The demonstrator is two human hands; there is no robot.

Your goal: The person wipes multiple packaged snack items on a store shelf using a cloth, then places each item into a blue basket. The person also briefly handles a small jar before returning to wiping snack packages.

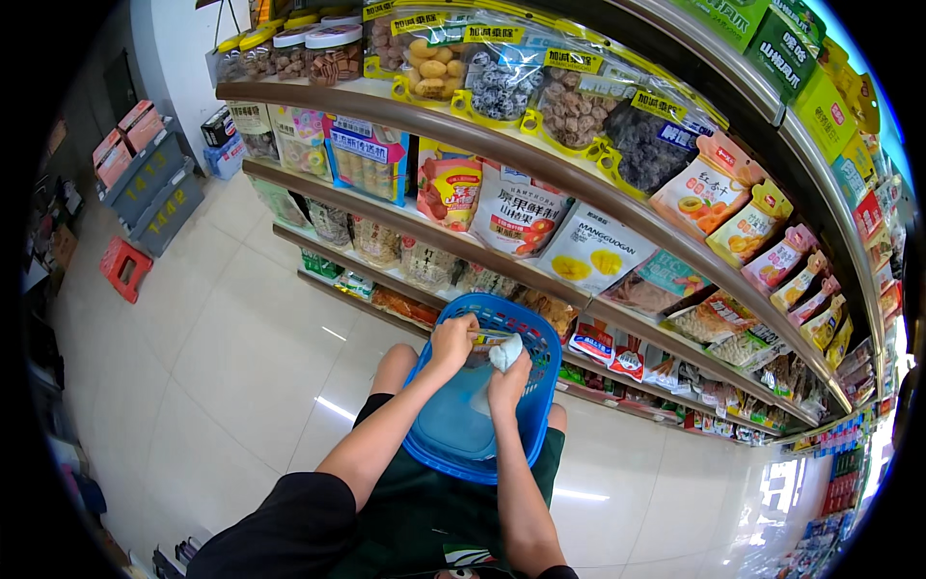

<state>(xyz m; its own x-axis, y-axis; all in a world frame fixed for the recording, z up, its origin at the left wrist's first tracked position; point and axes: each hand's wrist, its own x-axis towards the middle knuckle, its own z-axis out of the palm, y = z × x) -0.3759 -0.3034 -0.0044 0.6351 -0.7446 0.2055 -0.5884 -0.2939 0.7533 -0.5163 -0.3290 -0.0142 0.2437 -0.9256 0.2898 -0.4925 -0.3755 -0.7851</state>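
My left hand (453, 343) pinches one end of a small clear packet with a yellow label (492, 339), partly hidden behind my hands. Bunched in my right hand (508, 383) is a pale blue-white cloth (506, 352), its top sticking up beside the packet. Whether the cloth touches the packet is unclear. Both hands are over a blue plastic basket (546, 369) with slotted walls, which rests on my lap between my knees. The bottom of the basket looks smooth and lighter blue.
Shelves of bagged snacks (427, 116) curve in front and to the right, the lower ledges close to the basket. Plastic jars (334, 54) stand at upper left. A red stool (126, 269) and stacked grey crates (152, 192) stand on the tiled floor (210, 362) at left.
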